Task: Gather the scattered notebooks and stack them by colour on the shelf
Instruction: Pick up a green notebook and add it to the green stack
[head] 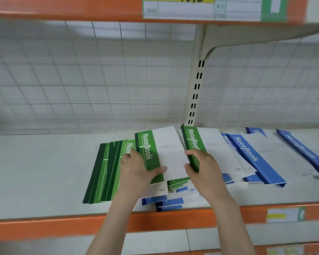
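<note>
The right hand (pixel 201 164) grips the spine of a green notebook (pixel 206 144), whose long axis runs away from the person. The left hand (pixel 136 168) holds another green notebook (pixel 155 150) just beside it. The green stack (pixel 103 172) lies to the left on the shelf (pixel 35 172), nearer the left hand; the blue notebooks (pixel 250 155) lie to the right.

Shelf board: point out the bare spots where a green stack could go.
Bare: the shelf left of the fanned green notebooks. Crowded: the middle under both hands, and rightward with blue notebooks spread to the frame edge.
</note>
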